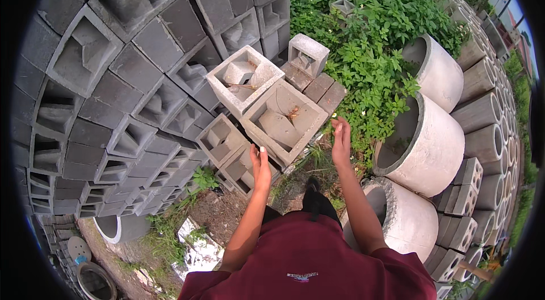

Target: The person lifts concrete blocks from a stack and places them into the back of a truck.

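Note:
A square, hollow, light-grey concrete block sits in front of me on other blocks, its open face up, with dried leaves inside. My left hand is at its near left side, fingers stretched out. By its right corner, my right hand is raised with fingers extended and nothing in it. Whether my left fingertips touch the block cannot be told. A paler hollow block stands against its far left side, with a dry twig in it. Below, to the left, lie two more hollow blocks, one a grey block. A smaller hollow block rests behind on brown bricks.
A tall stack of grey ventilation blocks rises on the left. Large concrete pipes line the right, with perforated blocks beside them. Leafy green plants grow behind. A white crumpled sheet lies on the ground at lower left.

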Demonstrator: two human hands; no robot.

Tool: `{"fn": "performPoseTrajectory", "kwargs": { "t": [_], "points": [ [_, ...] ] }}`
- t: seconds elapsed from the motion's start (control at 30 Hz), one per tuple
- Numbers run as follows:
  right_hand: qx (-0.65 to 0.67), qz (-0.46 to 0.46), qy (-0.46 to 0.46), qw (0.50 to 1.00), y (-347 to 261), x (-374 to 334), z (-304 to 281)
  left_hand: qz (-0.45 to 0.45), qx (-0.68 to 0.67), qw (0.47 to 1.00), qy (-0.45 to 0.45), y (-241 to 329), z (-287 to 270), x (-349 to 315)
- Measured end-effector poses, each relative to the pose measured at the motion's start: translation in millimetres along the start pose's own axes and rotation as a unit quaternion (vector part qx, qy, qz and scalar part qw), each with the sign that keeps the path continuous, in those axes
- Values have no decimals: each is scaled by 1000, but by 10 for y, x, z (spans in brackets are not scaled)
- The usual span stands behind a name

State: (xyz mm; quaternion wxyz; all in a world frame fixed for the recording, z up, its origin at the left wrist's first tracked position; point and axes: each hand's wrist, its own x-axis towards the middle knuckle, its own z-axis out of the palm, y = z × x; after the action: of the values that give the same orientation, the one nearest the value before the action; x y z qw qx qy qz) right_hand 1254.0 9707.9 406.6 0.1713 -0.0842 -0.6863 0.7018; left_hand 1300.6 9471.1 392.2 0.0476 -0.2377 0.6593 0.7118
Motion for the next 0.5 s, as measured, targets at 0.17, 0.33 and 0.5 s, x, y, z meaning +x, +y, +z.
{"fn": "performPoseTrajectory", "kwargs": {
  "t": [0.17,0.33,0.5],
  "points": [
    [-2,116,-187,976,3,956,46,6,-30,996,81,226,558,40],
    [-6,239,-379,894,127,1501,170,12,-104,989,109,227,811,132],
    [-55,327,-391,859,-146,1423,352,3,-215,972,96,244,818,137]
  ]
}}
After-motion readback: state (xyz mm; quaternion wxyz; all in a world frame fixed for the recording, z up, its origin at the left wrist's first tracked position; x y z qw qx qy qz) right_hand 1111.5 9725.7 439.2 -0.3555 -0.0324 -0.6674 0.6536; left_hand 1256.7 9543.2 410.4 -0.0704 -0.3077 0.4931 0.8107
